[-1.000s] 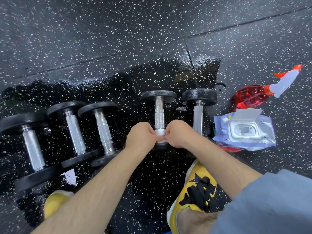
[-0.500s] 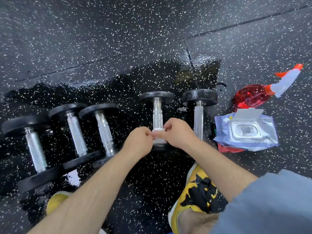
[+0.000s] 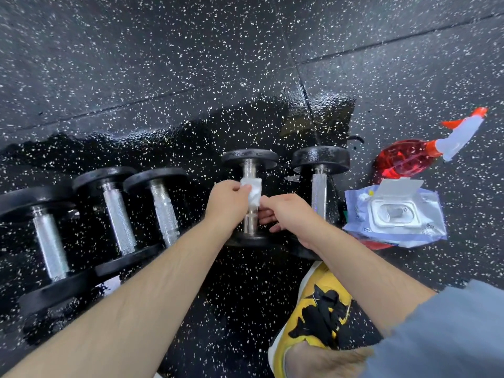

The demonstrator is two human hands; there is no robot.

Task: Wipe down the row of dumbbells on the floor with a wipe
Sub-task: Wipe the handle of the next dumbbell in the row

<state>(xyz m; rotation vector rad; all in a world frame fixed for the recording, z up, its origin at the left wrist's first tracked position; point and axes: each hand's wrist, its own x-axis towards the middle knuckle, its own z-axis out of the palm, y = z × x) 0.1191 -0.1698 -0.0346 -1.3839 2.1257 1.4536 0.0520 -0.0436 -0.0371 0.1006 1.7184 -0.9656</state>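
Several black dumbbells with chrome handles lie in a row on the wet speckled floor. A white wipe (image 3: pixel 253 192) is wrapped around the upper handle of the fourth dumbbell (image 3: pixel 249 159). My left hand (image 3: pixel 228 203) pinches the wipe's left end. My right hand (image 3: pixel 290 214) pinches its right end, fingers curled under the handle. A fifth dumbbell (image 3: pixel 320 159) lies just right of my hands. Three more lie to the left: dumbbell (image 3: pixel 161 203), dumbbell (image 3: pixel 117 214) and dumbbell (image 3: pixel 47 241).
An open pack of wipes (image 3: pixel 394 214) lies right of the row. A red spray bottle (image 3: pixel 417 154) lies on its side behind it. My yellow and black shoe (image 3: pixel 319 304) stands below my right arm; another shoe tip (image 3: pixel 110 285) shows by the left dumbbells.
Both hands have slid the wipe up the handle, from its near end toward the far plate. The lower chrome of the handle now shows.
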